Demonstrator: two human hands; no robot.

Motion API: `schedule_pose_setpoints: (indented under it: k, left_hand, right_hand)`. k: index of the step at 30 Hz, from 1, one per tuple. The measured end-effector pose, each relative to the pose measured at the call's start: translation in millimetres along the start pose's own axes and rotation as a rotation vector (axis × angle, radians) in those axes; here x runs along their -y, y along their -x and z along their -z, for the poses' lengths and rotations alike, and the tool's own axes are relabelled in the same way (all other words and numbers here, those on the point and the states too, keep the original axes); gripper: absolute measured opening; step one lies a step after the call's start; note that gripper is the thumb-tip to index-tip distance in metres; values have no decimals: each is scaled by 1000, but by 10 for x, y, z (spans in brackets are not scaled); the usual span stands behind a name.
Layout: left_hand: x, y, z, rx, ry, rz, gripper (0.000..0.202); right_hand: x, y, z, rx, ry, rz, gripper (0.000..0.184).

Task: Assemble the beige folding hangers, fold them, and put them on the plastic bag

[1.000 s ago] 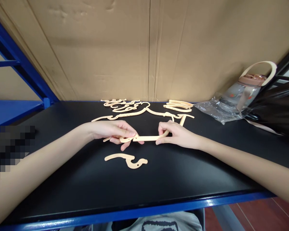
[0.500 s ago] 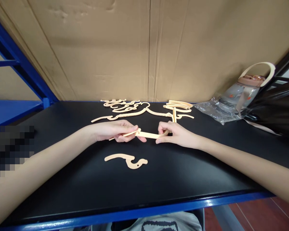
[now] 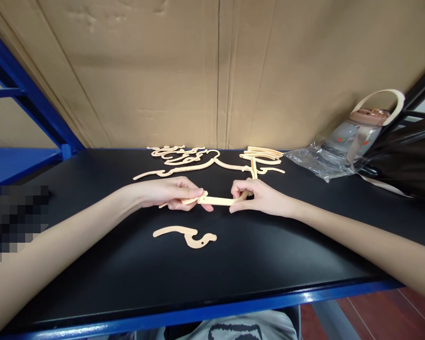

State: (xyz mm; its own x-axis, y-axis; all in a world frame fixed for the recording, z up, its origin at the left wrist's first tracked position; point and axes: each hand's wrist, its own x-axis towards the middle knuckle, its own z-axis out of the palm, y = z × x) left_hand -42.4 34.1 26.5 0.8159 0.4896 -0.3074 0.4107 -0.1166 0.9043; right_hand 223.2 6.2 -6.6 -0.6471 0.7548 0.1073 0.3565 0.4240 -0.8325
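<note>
My left hand (image 3: pixel 179 191) is closed around a beige curved hanger piece (image 3: pixel 189 201), mostly hidden by the fingers, with its thumb at the end of a straight hanger arm (image 3: pixel 216 200). That arm spans the gap between my hands, and the two pieces meet at the left fingertips. My right hand (image 3: pixel 251 197) grips the same hanger part at its bend, where another arm section (image 3: pixel 254 167) sticks up behind the fingers. On the table nearer to me lies a loose hook-shaped hanger end piece (image 3: pixel 196 242) with a small hole.
A hanger (image 3: pixel 194 167) lies opened out behind my hands on the black table (image 3: pixel 286 264). Farther back are a pile of curved pieces (image 3: pixel 179 155) and a stack of arms (image 3: pixel 262 153). At right stand a clear bottle (image 3: pixel 357 132) and a plastic bag (image 3: pixel 315 163).
The curved piece in my left hand has tilted slightly, and the left thumb sits closer over the joint. My right hand has hardly moved; the raised section leans a little left.
</note>
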Motion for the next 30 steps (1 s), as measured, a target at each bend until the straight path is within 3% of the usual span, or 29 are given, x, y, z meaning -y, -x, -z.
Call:
schedule_pose_setpoints:
  k: [4, 16, 28, 30]
  left_hand:
    - [-14, 11, -9, 32, -4, 43, 42]
    - [-13, 17, 1, -50, 128, -58, 40]
    - [-20, 55, 24, 72, 15, -20, 44]
    - [-11, 54, 23, 20, -114, -87, 47]
  right_hand:
    - [-18, -7, -7, -18, 46, 16, 39]
    - [-45, -17, -4, -84, 40, -19, 43]
    - [-46, -6, -7, -60, 90, 17, 42]
    - [-47, -6, -10, -60, 85, 10, 43]
